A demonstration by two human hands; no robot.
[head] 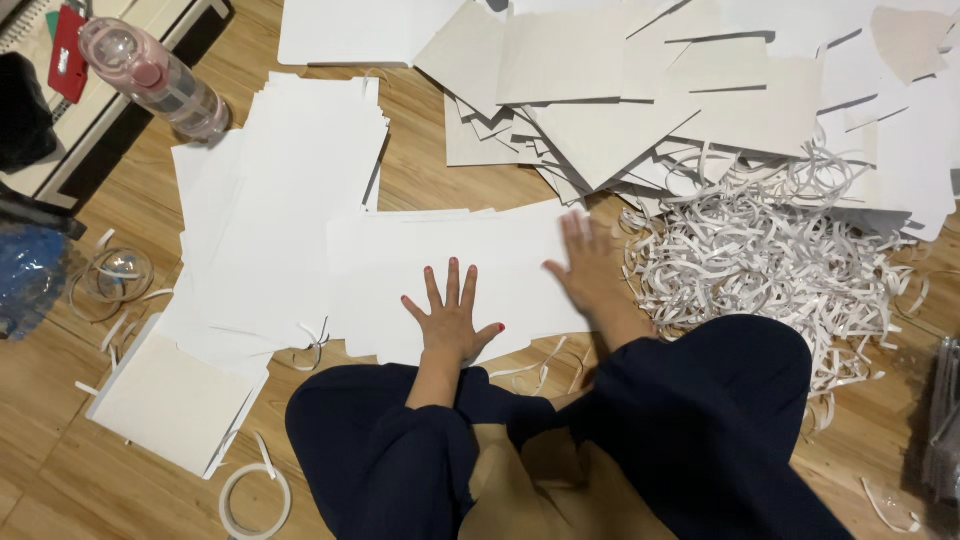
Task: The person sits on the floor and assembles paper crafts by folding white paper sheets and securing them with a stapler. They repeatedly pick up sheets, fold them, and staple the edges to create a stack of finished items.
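Note:
I sit on a wooden floor with my knees in dark trousers at the bottom of the view. My left hand (449, 316) lies flat, fingers spread, on a stack of white paper sheets (440, 255) in front of me. My right hand (589, 268) rests flat on the right edge of the same stack, slightly blurred. Neither hand holds anything.
A taller pile of white sheets (285, 190) lies to the left. Grey-white cardboard pieces (640, 90) spread across the top. A heap of paper strips (770, 260) lies at right. A pink bottle (155, 75) lies at top left, a tape roll (255, 500) near my left knee.

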